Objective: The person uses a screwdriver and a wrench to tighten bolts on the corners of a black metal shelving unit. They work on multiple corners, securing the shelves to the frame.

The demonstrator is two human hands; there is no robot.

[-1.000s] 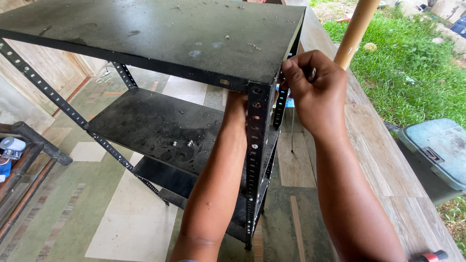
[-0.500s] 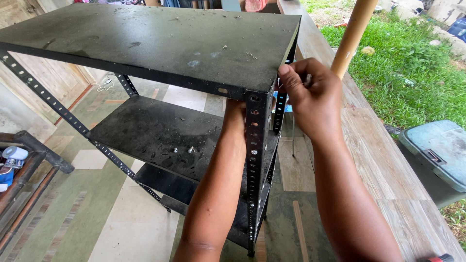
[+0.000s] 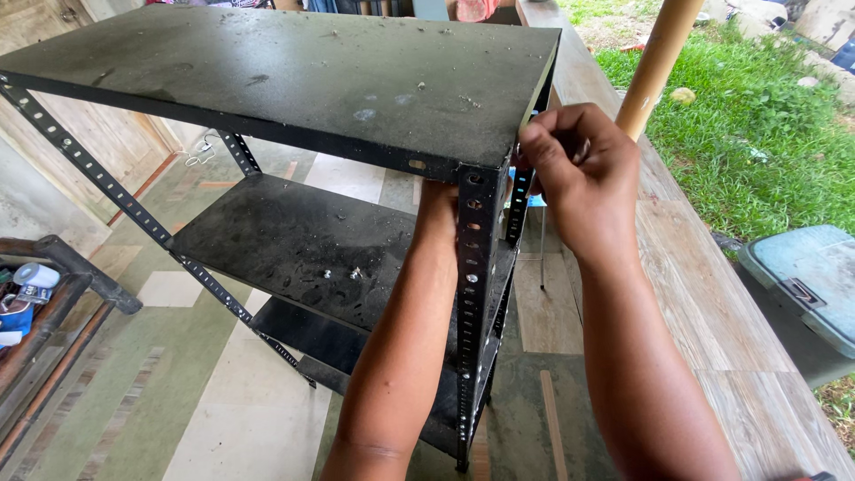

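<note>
A black metal rack stands in front of me, with a dusty top shelf (image 3: 294,80) and a slotted corner post (image 3: 470,294). My left hand (image 3: 436,203) reaches under the top shelf behind that post, and its fingers are hidden. At the shelf's near right corner, my right hand (image 3: 579,174) has its fingers curled and pinched against the edge. A small pale item barely shows between them, and I cannot tell what it is. A few small fasteners (image 3: 343,276) lie on the middle shelf (image 3: 294,240).
A wooden ledge (image 3: 712,294) runs along the right, with a round pole (image 3: 655,62) rising from it and grass beyond. A blue-grey lidded bin (image 3: 802,285) sits at the far right. A dark pipe frame (image 3: 80,276) with small items stands at the left on the tiled floor.
My view has shifted a little, so the rack's corner sits further right. Both hands stay at the same corner, the right hand's fingers turning slightly.
</note>
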